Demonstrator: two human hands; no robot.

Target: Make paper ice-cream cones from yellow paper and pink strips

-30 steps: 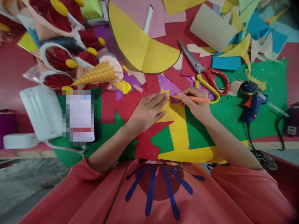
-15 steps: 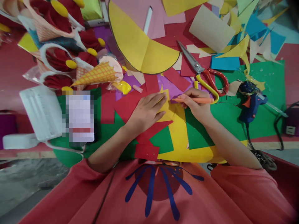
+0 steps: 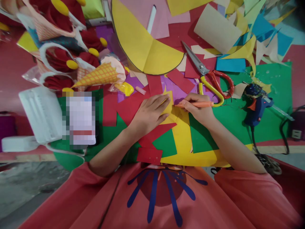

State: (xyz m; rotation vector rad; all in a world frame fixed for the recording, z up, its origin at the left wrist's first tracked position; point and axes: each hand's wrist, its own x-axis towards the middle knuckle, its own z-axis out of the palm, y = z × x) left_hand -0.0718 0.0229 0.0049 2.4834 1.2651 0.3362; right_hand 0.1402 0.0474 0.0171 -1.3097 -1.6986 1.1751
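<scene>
My left hand (image 3: 153, 109) lies flat with its fingers stretched over a piece of yellow paper (image 3: 182, 132), pressing on its left part. Between the fingers of my right hand (image 3: 199, 108) is an orange marker (image 3: 202, 104), its tip down at the yellow paper just right of my left fingertips. Red paper scraps (image 3: 128, 109) spread out under and left of my left hand. A pair of scissors (image 3: 202, 68) with red and yellow handles lies just beyond my right hand, blades apart and pointing away.
A large yellow paper shape (image 3: 140, 47) and a white marker (image 3: 151, 19) lie at the back. Toy ice-cream cones (image 3: 97, 74) crowd the left, above a phone (image 3: 82, 119) and a white box (image 3: 40, 114). A blue glue gun (image 3: 256, 111) stands right, on green paper (image 3: 276, 89).
My right hand has shifted slightly left and down, taking the orange marker's tip nearer my left fingers. The left hand stays in place on the paper.
</scene>
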